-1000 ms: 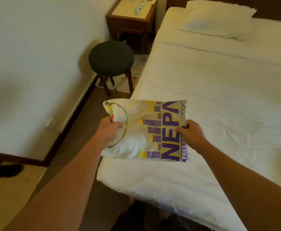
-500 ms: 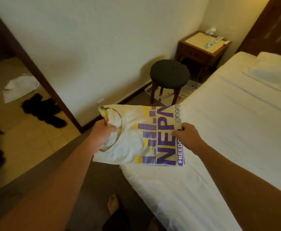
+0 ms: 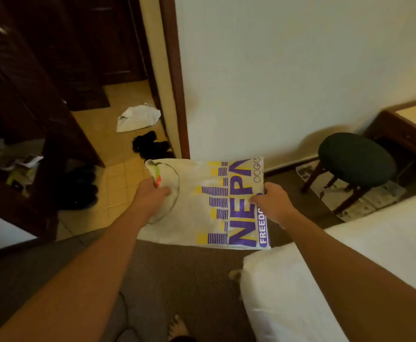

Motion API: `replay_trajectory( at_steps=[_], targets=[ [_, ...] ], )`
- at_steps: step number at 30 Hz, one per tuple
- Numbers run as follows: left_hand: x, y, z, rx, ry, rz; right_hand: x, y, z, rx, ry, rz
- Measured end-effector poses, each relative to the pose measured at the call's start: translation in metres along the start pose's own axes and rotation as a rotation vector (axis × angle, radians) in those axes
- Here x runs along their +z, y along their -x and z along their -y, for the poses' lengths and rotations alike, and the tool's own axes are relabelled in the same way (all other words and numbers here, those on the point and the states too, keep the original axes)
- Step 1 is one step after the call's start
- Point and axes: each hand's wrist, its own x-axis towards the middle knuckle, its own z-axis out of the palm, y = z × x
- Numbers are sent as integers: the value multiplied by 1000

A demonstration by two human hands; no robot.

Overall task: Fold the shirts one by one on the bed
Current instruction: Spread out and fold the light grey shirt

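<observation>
The folded shirt [image 3: 209, 203] is held in the air over the carpet [image 3: 197, 275], just off the bed [image 3: 350, 267] corner — 2 hands grip it: left hand [image 3: 152, 196] fingers curled round the collar end, right hand [image 3: 273, 202] pinching the printed edge. A stool [image 3: 356, 157] stands by the wall.

We see a folded white shirt [image 3: 209, 206] held flat in the air, off the bed [image 3: 350, 280] and over the carpeted floor beside the bed's corner. It is a neat rectangle with the collar at its left end and a print of purple letters and yellow and purple bars across its right half. Our left hand [image 3: 150, 196] grips it at the collar and our right hand [image 3: 271, 201] pinches its right edge. The bed, in white sheets, lies at the lower right.
</observation>
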Motion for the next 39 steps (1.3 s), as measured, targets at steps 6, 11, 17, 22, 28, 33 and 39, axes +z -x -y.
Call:
replay_trajectory(
  at_steps=[6,11,17,22,28,33,39],
  targets=[
    [-88,-58,9,-76,1,-98,78,-53,84,-76,36,88],
    [-153,-98,14,-113,17,-151,132,-90,151,-131,79,163],
    [-200,-149,16,-163,74,-240,168,-143,213,-192,92,208],
    [-218,-208,5,-187,71,-271,189,-210,250,-227,84,291],
    [-221,-278,-12,-246,113,-345,203,-295,296,-276,133,409],
    [-223,-327,-31,-244,185,-384,212,-355,340,-355,195,446],
    [-251,-392,-45,-241,243,-421,241,-415,392,-378,192,453]
  ],
)
